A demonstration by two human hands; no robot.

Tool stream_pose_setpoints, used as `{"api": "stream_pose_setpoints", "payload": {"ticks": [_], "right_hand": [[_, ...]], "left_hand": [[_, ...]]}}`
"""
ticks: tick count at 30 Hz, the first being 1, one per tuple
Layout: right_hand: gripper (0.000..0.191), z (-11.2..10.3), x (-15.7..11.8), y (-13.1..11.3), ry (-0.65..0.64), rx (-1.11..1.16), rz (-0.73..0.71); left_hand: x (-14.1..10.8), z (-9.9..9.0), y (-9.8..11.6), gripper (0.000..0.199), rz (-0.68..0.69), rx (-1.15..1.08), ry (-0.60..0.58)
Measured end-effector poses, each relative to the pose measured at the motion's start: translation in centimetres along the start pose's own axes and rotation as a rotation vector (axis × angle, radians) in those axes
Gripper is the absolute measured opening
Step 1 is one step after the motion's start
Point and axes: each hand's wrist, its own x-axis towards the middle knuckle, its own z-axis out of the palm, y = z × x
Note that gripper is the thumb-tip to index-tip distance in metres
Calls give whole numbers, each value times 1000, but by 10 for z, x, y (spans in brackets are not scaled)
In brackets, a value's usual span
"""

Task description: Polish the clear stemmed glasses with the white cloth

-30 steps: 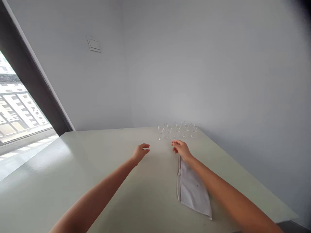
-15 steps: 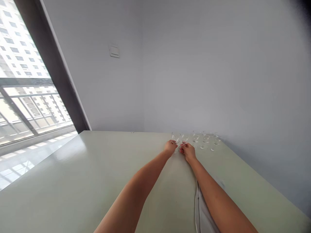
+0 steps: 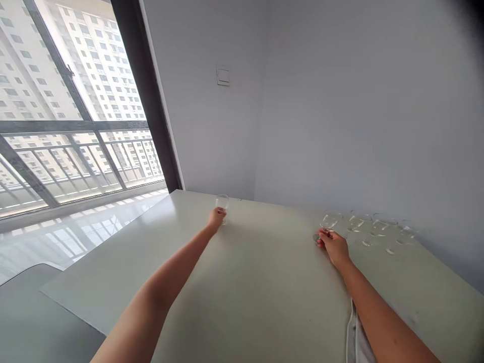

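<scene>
At the far left part of the table, my left hand is closed around the stem of a clear stemmed glass, whose bowl shows above the fingers. My right hand grips another clear stemmed glass low down, with its bowl above my fingers and its round foot beside them. Just right of that hand, several more clear stemmed glasses stand together near the wall. Their outlines are faint, so I cannot make out each one fully.
The pale glossy table reaches to the grey wall corner. A grey cloth lies under my right forearm. Left of the table are a grey seat or chair back, a tiled floor and a window. A switch is on the wall.
My left hand has moved away to the left with its glass, opening a wide gap from my right hand. The camera view has turned left. My right hand still holds its glass near the group.
</scene>
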Motion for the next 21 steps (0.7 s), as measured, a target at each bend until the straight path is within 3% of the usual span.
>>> {"api": "stream_pose_setpoints", "payload": {"ticks": [3,7,14,18,21], "right_hand": [[31,0,1,1,-15,-13,-6],[31,-1,2,4,-25,-18,-18],[34,-1,0,1,-32,-82,-49],[32,0,-3,0,-37,-172,-72],[28,10,-11,-4,-55,-238,-105]], "left_hand": [[19,-42,-11,31,-37,10,78],[36,-68,-20,33,-58,3,151],[35,-78,-19,28,-39,2,213],[4,-80,-20,38,-28,57,334],[-34,-60,-20,33,32,100,298]]}}
